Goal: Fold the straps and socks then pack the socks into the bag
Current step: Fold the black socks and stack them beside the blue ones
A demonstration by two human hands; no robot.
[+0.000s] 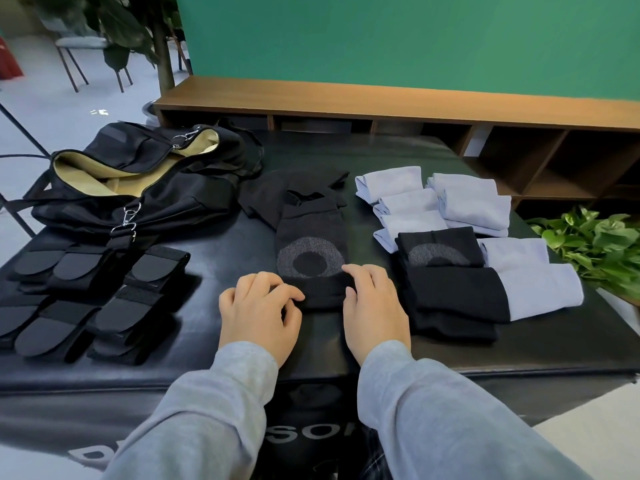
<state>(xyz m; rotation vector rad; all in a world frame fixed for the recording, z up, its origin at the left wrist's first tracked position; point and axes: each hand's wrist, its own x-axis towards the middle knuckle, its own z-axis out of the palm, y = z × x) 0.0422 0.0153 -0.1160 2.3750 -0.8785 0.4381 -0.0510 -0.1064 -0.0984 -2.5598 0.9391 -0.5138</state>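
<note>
A black sock (pixel 311 237) with a grey ring pattern lies lengthwise in the middle of the black padded table (pixel 519 348). My left hand (pixel 258 313) pinches its near end at the left corner, and my right hand (pixel 374 306) grips the right corner. More unfolded black socks (pixel 270 195) lie behind it. Folded black socks (pixel 453 289) and folded pale lilac socks (pixel 450 202) sit to the right. An open black bag (pixel 145 188) with a beige lining stands at the back left. Several folded black straps (pixel 90 292) lie in front of it.
A low wooden shelf unit (pixel 450 109) runs behind the table under a green wall. A leafy green plant (pixel 595 247) sits just off the table's right edge. Chairs and a potted tree stand at the far left.
</note>
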